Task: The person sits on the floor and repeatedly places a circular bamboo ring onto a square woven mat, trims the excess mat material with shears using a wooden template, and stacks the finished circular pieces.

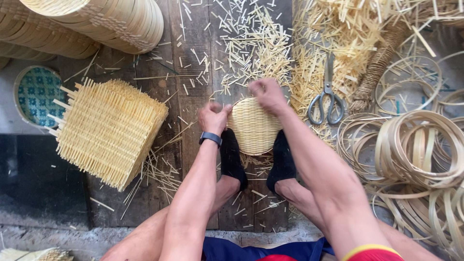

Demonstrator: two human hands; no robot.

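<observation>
Left hand (213,117), right hand (267,94) both clenched (arms extended forward).

There is 1 round woven bamboo mat (253,125) at the centre of the frame, with 2 hands at it, the left hand (213,117) and the right hand (267,95), and 2 black-socked feet (232,159) below. 1 pair of scissors (327,99) lies right of centre. 1 stack of square woven mats (108,130) sits at left, 1 patterned blue round tray (36,94) at far left, and 1 wristband (210,138) on the left wrist. The bamboo hoops (415,154) at right are too many to count.
</observation>
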